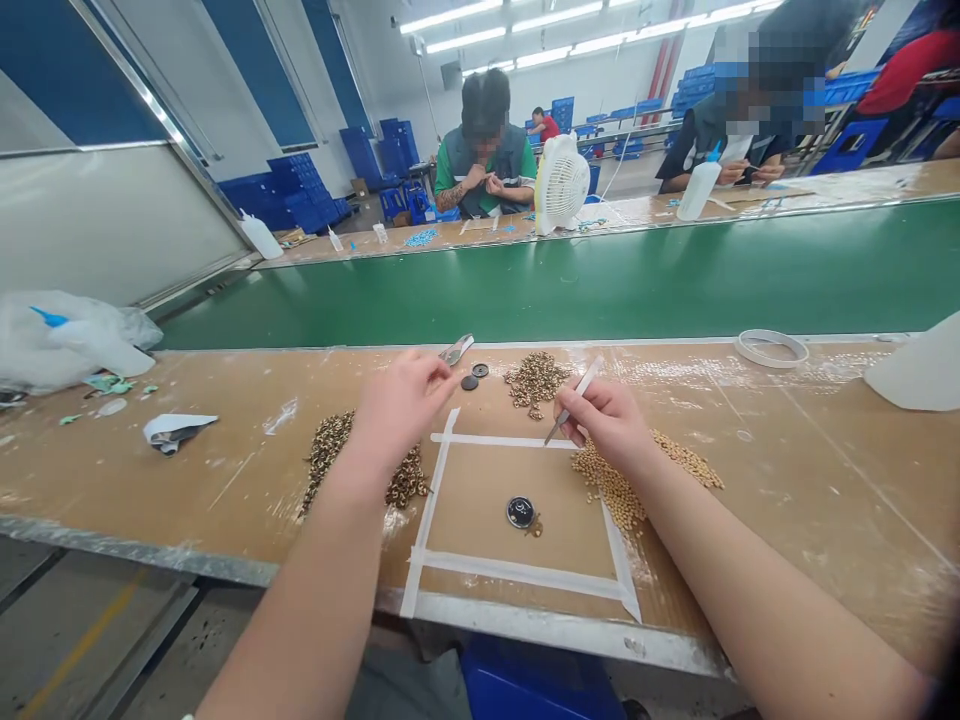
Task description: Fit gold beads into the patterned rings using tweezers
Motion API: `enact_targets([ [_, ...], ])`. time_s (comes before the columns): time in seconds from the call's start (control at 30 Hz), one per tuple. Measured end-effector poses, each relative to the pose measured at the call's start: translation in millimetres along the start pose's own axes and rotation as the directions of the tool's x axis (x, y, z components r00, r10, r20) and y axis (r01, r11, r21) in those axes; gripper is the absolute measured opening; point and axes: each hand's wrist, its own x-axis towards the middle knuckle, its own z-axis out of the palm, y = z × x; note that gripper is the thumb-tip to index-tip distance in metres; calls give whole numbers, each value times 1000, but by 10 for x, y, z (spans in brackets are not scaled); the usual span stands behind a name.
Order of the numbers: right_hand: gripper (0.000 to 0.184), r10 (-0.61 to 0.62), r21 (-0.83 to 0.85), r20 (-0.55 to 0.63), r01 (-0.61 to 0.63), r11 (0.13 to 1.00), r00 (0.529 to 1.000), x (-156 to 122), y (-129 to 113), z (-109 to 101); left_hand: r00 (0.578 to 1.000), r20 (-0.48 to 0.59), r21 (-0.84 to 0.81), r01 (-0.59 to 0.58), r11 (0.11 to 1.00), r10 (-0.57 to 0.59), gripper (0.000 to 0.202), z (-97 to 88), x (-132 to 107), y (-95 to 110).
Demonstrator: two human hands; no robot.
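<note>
My right hand [604, 420] grips slim tweezers [579, 396], pale at the upper end, with the dark tip angled down over the upper tape strip. My left hand [405, 400] is closed, its fingers drawn together beside two dark round discs [475, 377]; what it pinches, if anything, is hidden. Just beyond its fingers lies a small metal tool [457, 349]. Inside the white tape frame [517, 570] sits a shiny black round piece [520, 512] with a few tiny brass-coloured bits at its edge.
Piles of small metal parts lie left [326, 455], at the back [536, 380] and right [694, 460]. A white ring [771, 348] lies farther right. Beyond the table runs a green conveyor belt [570, 280]; a fan [562, 185] and two people are across it. A plastic bag [60, 340] is at left.
</note>
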Motion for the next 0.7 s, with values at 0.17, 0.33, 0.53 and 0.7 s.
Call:
enact_targets([
  [0.17,46,-6,-21,70,8,1000,998,-11,-7,22,918,396,160,-66,985,-3,22,-263,-207,-390],
  [0.33,45,43,-24,120,-40,999,992,-25,26,29,861,507,116,-99,988,27,20,-180,-516,-474],
  [0.53,44,53,-15,135,-51,999,990,-41,70,38,857,508,81,-139,987,79,12,-14,-682,-441],
  [0.7,43,56,-25,167,-52,998,984,-46,65,46,848,520,63,-157,986,102,13,26,-660,-535],
])
